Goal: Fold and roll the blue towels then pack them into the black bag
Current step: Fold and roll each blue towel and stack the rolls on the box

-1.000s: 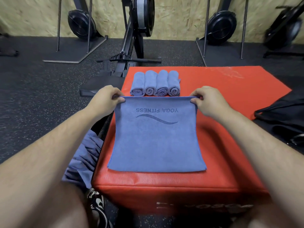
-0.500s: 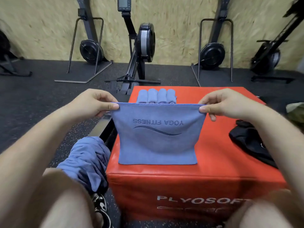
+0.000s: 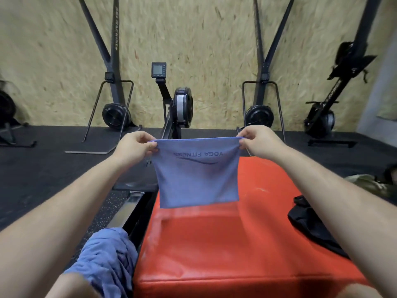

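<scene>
Blue microfibre towel [image 3: 196, 179], printed "YOGA FITNESS" upside down to the wearer, hangs in the air over the far part of the red padded vinyl box [image 3: 214, 244], its lower edge apparently clear of the top. The left hand [image 3: 134, 147] pinches the upper left corner between thumb and curled fingers, and the right hand [image 3: 256, 141] pinches the upper right corner likewise, so the top hem runs taut between them. The cloth looks light, thin and limp: it drapes with soft creases and will likely hold no shape unaided. Corners and hem seem the best holds, kept under tension while folding. A crumpled black fabric bag [image 3: 309, 229] lies at the box's right edge, well apart. A heap of loose blue towels [image 3: 107, 254] sits lower left, beside the box.
</scene>
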